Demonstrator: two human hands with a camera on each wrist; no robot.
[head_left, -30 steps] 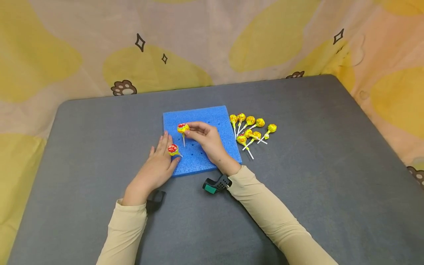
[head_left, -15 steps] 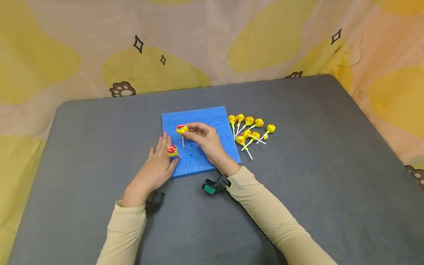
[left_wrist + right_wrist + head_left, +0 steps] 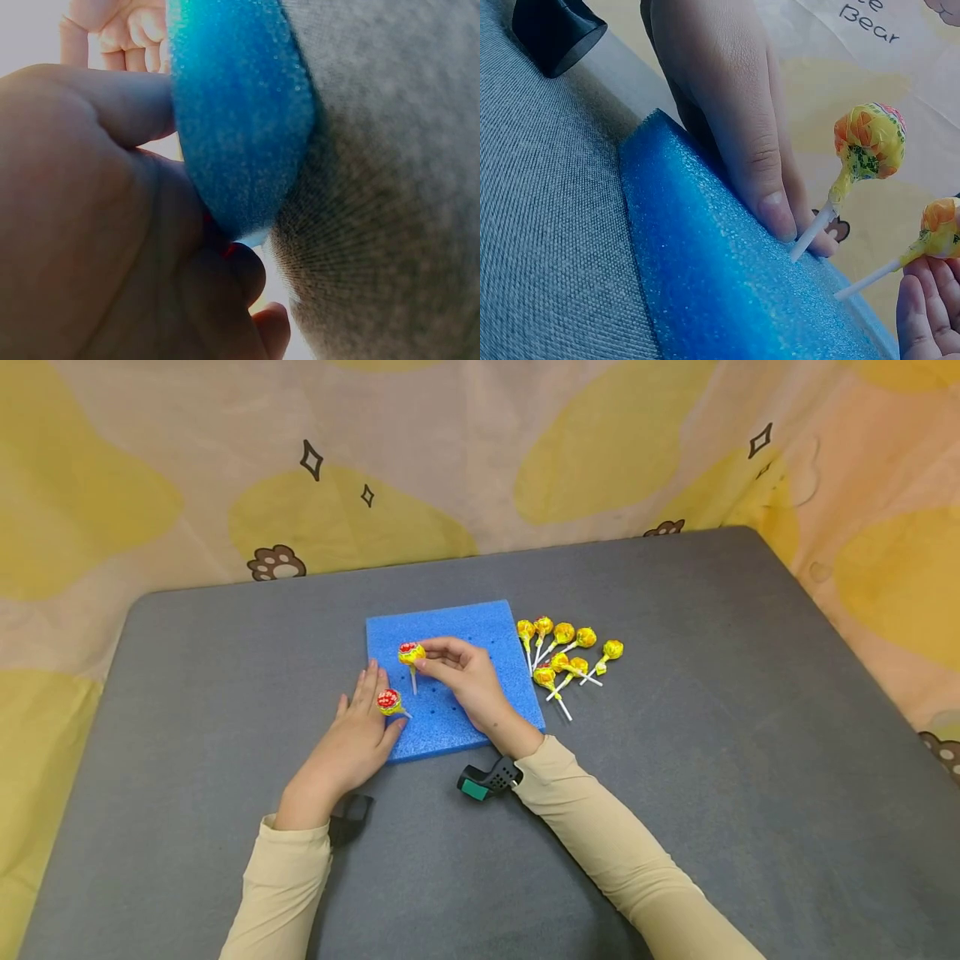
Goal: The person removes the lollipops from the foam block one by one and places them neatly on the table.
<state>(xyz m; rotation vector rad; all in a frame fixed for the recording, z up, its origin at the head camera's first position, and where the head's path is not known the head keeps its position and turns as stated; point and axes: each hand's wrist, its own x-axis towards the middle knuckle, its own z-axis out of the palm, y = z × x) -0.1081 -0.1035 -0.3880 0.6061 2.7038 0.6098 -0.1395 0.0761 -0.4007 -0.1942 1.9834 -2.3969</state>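
On the grey table lies a blue foam block (image 3: pixel 480 727) dotted with small holes. My right hand (image 3: pixel 468 681) pinches a yellow and red lollipop (image 3: pixel 410 653) between thumb and fingers. Its white stick points down, and in the right wrist view its tip meets the foam's top. Another lollipop (image 3: pixel 870 141) stands in the foam by itself, beside the thumb of my left hand (image 3: pixel 356 731). That hand rests along the foam's left edge with its fingers straight. Foam and fingers fill much of the left wrist view, where the palm (image 3: pixel 90 225) is dark.
Several wrapped lollipops (image 3: pixel 564 633) lie in a loose pile just right of the foam. A black strap with a green patch (image 3: pixel 474 789) sits at the right wrist. Behind the table (image 3: pixel 712 693) hangs a yellow and cream patterned cloth (image 3: pixel 480 443).
The head view has shifted very slightly. Both hands keep their places on the foam, and the right hand still pinches the same lollipop.
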